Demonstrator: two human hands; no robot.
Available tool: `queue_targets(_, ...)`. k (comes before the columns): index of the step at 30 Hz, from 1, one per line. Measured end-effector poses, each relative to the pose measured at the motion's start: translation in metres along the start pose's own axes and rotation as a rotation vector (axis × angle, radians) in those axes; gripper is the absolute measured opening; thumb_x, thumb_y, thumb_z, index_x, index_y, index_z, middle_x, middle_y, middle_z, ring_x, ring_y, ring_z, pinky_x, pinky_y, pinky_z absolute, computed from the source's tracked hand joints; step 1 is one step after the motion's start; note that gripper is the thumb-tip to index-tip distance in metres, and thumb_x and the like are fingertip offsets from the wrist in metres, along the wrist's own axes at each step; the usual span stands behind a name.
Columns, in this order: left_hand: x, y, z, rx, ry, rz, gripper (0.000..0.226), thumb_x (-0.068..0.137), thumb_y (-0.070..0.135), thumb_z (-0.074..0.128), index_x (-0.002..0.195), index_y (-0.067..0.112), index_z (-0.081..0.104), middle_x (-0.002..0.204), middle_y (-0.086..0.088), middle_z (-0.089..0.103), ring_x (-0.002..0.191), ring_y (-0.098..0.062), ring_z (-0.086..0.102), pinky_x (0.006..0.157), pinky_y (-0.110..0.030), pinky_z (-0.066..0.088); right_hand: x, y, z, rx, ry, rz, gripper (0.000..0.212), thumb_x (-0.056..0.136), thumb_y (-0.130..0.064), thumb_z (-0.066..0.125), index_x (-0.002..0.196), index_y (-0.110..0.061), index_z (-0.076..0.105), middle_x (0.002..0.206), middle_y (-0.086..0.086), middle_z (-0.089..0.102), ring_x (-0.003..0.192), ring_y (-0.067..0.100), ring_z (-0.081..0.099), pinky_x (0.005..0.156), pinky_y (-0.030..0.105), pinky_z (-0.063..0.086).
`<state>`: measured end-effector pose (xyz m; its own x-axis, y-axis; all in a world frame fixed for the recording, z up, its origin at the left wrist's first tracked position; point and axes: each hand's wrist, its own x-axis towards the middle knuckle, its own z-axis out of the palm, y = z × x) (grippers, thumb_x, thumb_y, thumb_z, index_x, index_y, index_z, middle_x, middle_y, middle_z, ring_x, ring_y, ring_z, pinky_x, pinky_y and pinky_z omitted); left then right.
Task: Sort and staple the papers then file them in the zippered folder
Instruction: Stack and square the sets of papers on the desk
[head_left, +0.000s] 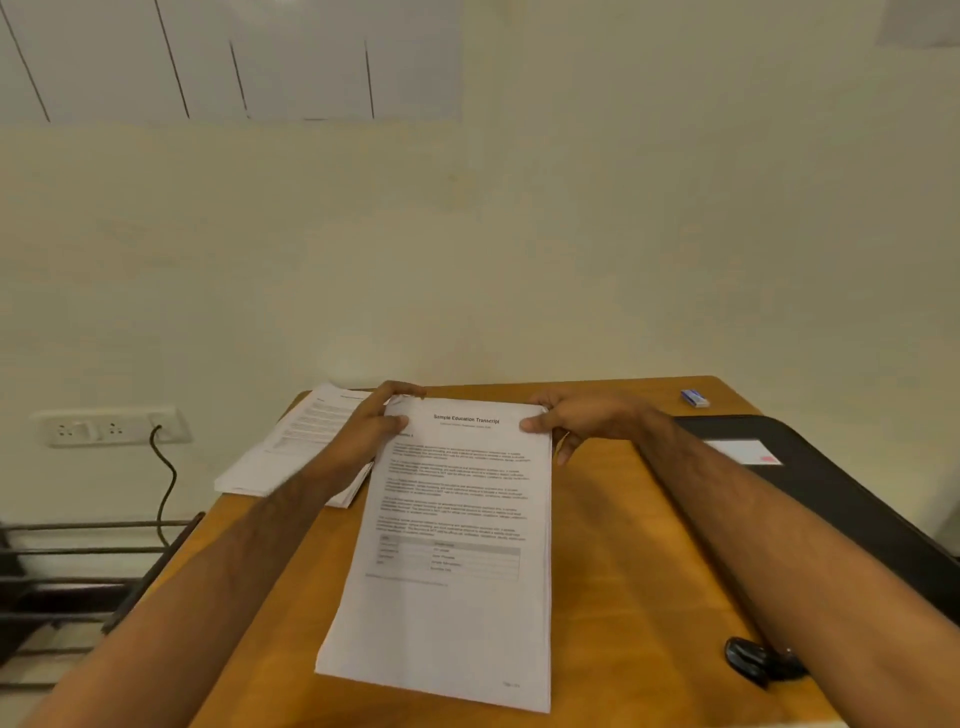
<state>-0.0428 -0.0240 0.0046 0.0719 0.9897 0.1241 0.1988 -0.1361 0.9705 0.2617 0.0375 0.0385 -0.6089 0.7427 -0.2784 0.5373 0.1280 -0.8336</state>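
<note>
A stack of printed papers, topped by a sheet headed "Sample Education Transcript", lies in the middle of the wooden table. My left hand grips its top left corner, thumb on the sheet. My right hand pinches the top right corner. A second pile of papers lies at the table's left, partly under my left forearm. The black zippered folder lies flat along the right edge. A black stapler sits near the front right, partly hidden by my right forearm.
A small blue and white box lies at the table's far right corner. The table stands against a cream wall. A socket strip with a black cable is on the wall at left, above dark metal rails.
</note>
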Motion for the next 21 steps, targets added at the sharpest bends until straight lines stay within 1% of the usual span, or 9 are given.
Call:
queue_targets(2, 0.003, -0.014, 0.003, -0.05, 0.057, -0.01, 0.037, 0.093, -0.005, 0.048, 0.12, 0.015, 0.062, 0.124, -0.006, 0.068, 0.1, -0.033, 0.071, 0.086, -0.055, 0.058, 0.006, 0.01, 0.008, 0.031, 0.081, 0.015, 0.018, 0.102, -0.027, 0.06, 0.117, -0.017, 0.062, 0.114, 0.009, 0.075, 0.1, 0.023, 0.072, 0.072, 0.031, 0.062)
queue_targets(4, 0.006, -0.025, 0.007, -0.093, 0.121, -0.026, 0.035, 0.091, -0.005, 0.047, 0.119, 0.012, 0.062, 0.121, 0.0, 0.07, 0.102, -0.032, 0.071, 0.09, -0.057, 0.056, 0.011, 0.02, 0.02, 0.111, 0.22, 0.007, 0.019, 0.102, -0.028, 0.06, 0.117, -0.017, 0.062, 0.112, 0.008, 0.075, 0.102, 0.024, 0.073, 0.077, 0.033, 0.062)
queue_targets(6, 0.007, -0.032, 0.013, -0.135, 0.177, -0.046, 0.034, 0.091, -0.004, 0.047, 0.118, 0.011, 0.062, 0.12, 0.001, 0.071, 0.099, -0.03, 0.072, 0.087, -0.052, 0.058, 0.018, 0.028, 0.036, 0.244, 0.369, -0.015, 0.017, 0.104, -0.028, 0.057, 0.117, -0.019, 0.062, 0.111, 0.005, 0.075, 0.1, 0.021, 0.073, 0.074, 0.033, 0.061)
queue_targets(8, 0.007, -0.04, 0.018, -0.135, 0.242, -0.064, 0.035, 0.091, -0.002, 0.049, 0.118, 0.015, 0.062, 0.119, -0.005, 0.069, 0.093, -0.027, 0.072, 0.078, -0.042, 0.061, 0.028, 0.038, 0.054, 0.388, 0.511, -0.036, 0.022, 0.105, -0.026, 0.053, 0.124, -0.017, 0.06, 0.115, 0.006, 0.073, 0.104, 0.022, 0.071, 0.073, 0.032, 0.057)
queue_targets(10, 0.008, -0.047, 0.022, -0.124, 0.294, -0.077, 0.036, 0.092, 0.0, 0.05, 0.119, 0.021, 0.062, 0.118, -0.005, 0.067, 0.092, -0.026, 0.072, 0.075, -0.038, 0.06, 0.037, 0.044, 0.068, 0.471, 0.598, -0.05, 0.025, 0.107, -0.026, 0.05, 0.127, -0.014, 0.057, 0.119, 0.008, 0.071, 0.107, 0.025, 0.069, 0.075, 0.031, 0.056)
queue_targets(12, 0.008, -0.052, 0.028, -0.14, 0.325, -0.093, 0.036, 0.093, 0.001, 0.05, 0.121, 0.021, 0.061, 0.117, -0.002, 0.066, 0.091, -0.023, 0.071, 0.073, -0.035, 0.06, 0.044, 0.046, 0.079, 0.541, 0.634, -0.053, 0.023, 0.108, -0.027, 0.046, 0.126, -0.016, 0.056, 0.118, 0.007, 0.069, 0.105, 0.023, 0.068, 0.076, 0.029, 0.055)
queue_targets(15, 0.007, -0.056, 0.035, -0.202, 0.329, -0.125, 0.035, 0.094, 0.0, 0.048, 0.123, 0.016, 0.061, 0.109, -0.001, 0.068, 0.085, -0.019, 0.071, 0.064, -0.027, 0.058, 0.051, 0.046, 0.087, 0.61, 0.666, -0.06, 0.024, 0.109, -0.027, 0.044, 0.126, -0.015, 0.056, 0.114, 0.005, 0.069, 0.097, 0.016, 0.067, 0.07, 0.026, 0.051)
queue_targets(18, 0.008, -0.06, 0.032, -0.22, 0.311, -0.142, 0.036, 0.094, 0.002, 0.049, 0.124, 0.017, 0.061, 0.112, -0.004, 0.068, 0.092, -0.023, 0.071, 0.066, -0.03, 0.058, 0.054, 0.048, 0.088, 0.62, 0.668, -0.045, 0.023, 0.109, -0.025, 0.043, 0.124, -0.014, 0.057, 0.111, 0.005, 0.069, 0.096, 0.016, 0.066, 0.069, 0.026, 0.05)
queue_targets(21, 0.009, -0.063, 0.028, -0.149, 0.298, -0.132, 0.035, 0.094, 0.001, 0.05, 0.122, 0.017, 0.062, 0.114, -0.003, 0.068, 0.093, -0.025, 0.071, 0.067, -0.03, 0.058, 0.054, 0.052, 0.083, 0.562, 0.7, -0.029, 0.019, 0.109, -0.023, 0.044, 0.113, -0.013, 0.059, 0.106, 0.004, 0.069, 0.094, 0.017, 0.066, 0.07, 0.026, 0.05)
